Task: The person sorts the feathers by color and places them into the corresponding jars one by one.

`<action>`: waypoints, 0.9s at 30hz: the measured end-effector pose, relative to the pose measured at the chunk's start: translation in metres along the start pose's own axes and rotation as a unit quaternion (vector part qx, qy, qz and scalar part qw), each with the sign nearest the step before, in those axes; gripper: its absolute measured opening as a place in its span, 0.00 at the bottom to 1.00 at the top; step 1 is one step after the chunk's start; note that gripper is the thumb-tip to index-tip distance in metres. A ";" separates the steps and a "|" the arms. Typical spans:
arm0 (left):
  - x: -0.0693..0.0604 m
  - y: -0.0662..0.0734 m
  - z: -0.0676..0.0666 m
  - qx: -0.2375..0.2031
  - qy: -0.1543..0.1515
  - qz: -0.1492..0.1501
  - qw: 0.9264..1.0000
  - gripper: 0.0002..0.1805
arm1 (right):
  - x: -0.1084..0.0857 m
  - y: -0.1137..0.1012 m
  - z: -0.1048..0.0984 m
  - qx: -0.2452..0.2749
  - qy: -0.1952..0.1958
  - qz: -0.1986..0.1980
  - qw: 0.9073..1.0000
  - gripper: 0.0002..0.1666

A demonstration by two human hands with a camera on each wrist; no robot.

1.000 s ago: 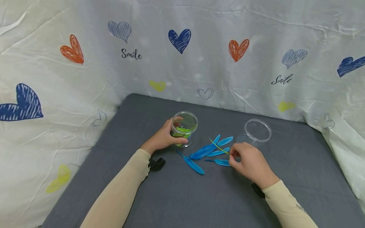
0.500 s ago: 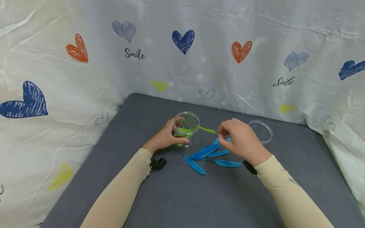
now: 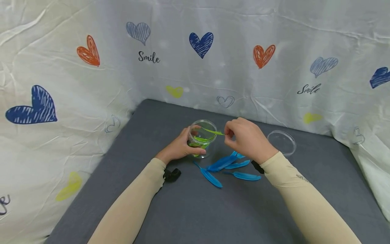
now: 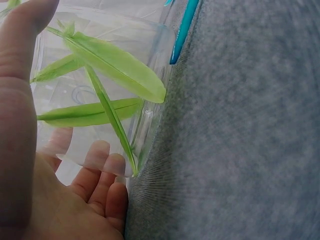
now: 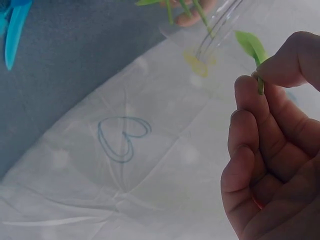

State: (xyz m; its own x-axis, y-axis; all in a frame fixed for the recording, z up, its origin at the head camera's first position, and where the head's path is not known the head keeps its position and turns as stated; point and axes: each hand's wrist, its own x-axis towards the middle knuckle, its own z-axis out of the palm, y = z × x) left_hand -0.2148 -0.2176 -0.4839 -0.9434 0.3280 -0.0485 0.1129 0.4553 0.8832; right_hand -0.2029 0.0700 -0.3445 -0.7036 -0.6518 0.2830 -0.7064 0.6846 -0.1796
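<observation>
My left hand point(image 3: 179, 147) grips a clear plastic jar point(image 3: 198, 134) from its left side, fingers behind and thumb in front. Several green feathers point(image 4: 115, 65) lie inside the jar, seen through its wall in the left wrist view. My right hand point(image 3: 248, 139) pinches one green feather point(image 5: 251, 46) by its quill between thumb and forefinger. In the head view that feather's far end reaches over the jar's mouth. Several blue feathers point(image 3: 222, 163) lie on the grey cloth between the hands, below the jar.
A round clear rim point(image 3: 295, 144), of a second container or a lid, stands on the grey table cloth point(image 3: 198, 206) at the right, partly behind my right hand. A white curtain point(image 3: 231, 20) with printed hearts hangs along the back and left side.
My right hand has moved left and up from over the blue feathers, carrying the green feather to the jar's mouth. My left hand keeps its hold on the jar.
</observation>
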 end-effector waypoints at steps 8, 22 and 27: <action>-0.001 -0.004 -0.002 0.003 0.000 0.003 1.000 0.55 | 0.017 -0.006 0.002 -0.019 -0.008 -0.036 0.999 0.07; 0.001 0.000 0.001 -0.017 -0.013 0.004 1.000 0.54 | 0.038 -0.017 0.019 -0.065 -0.028 -0.075 0.995 0.07; -0.001 -0.001 0.000 -0.022 -0.008 0.006 1.000 0.55 | 0.043 -0.021 0.023 -0.067 -0.034 -0.074 0.994 0.05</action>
State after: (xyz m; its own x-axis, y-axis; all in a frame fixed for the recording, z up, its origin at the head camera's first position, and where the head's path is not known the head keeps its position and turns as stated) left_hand -0.2138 -0.2179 -0.4846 -0.9370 0.3464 -0.0454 0.1094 0.4143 0.9035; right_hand -0.2199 0.0201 -0.3507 -0.6002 -0.7656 0.2315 -0.7888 0.6145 -0.0131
